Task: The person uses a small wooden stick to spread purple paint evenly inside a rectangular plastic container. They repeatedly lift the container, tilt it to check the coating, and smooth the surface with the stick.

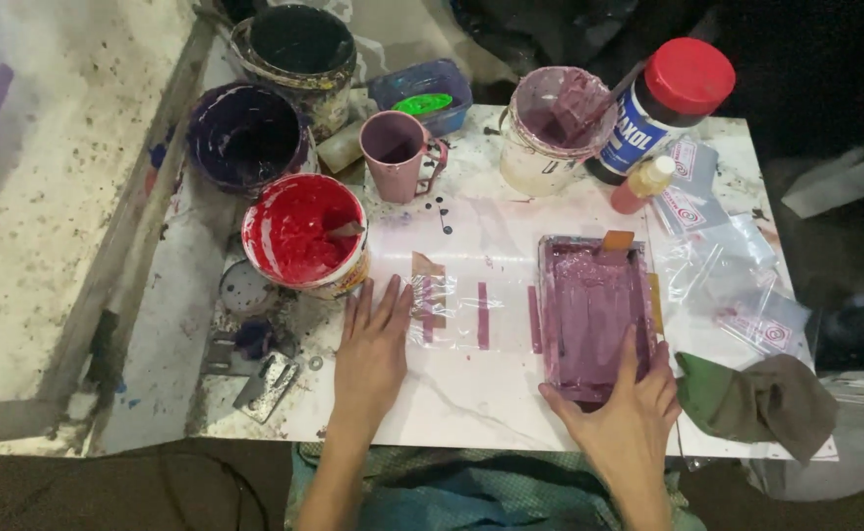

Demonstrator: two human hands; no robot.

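Observation:
My left hand (371,346) lies flat with fingers spread on the white table (471,393), its fingertips touching the left end of a clear plastic sheet (452,310) with purple stripes. My right hand (624,408) grips the near edge of a small rectangular frame (589,315) coated in mauve paint, thumb over the front left corner, index finger reaching onto the painted face. The frame lies flat just right of the plastic sheet.
A red paint tub (304,234) stands by my left hand, with a dark purple tub (245,136), a black tub (299,49), a mauve mug (395,149) and a mauve bucket (555,123) behind. A red-capped jar (663,98), plastic bags (737,285) and a green rag (756,398) sit right.

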